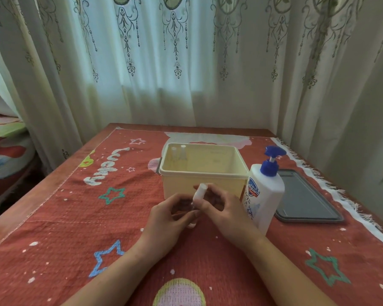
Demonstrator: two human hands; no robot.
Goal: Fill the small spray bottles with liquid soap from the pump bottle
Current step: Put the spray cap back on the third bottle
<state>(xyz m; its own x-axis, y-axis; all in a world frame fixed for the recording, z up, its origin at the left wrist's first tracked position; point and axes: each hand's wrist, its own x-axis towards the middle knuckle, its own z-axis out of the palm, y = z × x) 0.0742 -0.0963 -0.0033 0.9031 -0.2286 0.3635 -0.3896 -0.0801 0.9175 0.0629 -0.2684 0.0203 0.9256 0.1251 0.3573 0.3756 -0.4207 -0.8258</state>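
Here, held spray bottle (200, 192), two in tub (208, 174)

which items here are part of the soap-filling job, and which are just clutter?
In the job: small spray bottle, held by left hand and right hand; pump bottle; two spray bottles in cream tub.
Lying about: grey tray; red patterned cloth; curtains.

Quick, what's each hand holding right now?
Left hand: grips the small spray bottle by its clear body.
Right hand: pinches that bottle's white cap.
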